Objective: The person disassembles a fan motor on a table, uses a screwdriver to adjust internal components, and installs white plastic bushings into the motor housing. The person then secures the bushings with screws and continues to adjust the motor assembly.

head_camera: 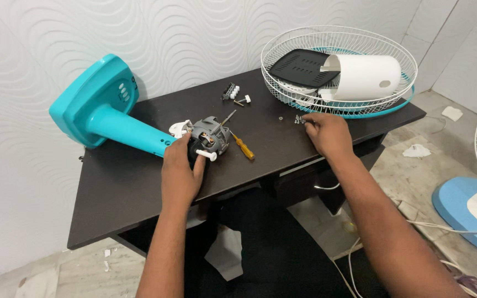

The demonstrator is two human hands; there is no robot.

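Looking down, we see our left hand (180, 171) closed around a grey metal fan motor (210, 138) with a white plastic shaft tip, lying on the dark matte table (117, 187) at the end of a glossy turquoise fan stand (106, 110). A screwdriver (243, 146) with an orange handle lies just beside the motor. Our right hand (327, 132) curls loosely, fingertips pinching at small metal screws (299, 118) near the white wire fan guard (338, 72), which holds a white cylindrical cover (365, 77) and a black slotted panel (302, 67).
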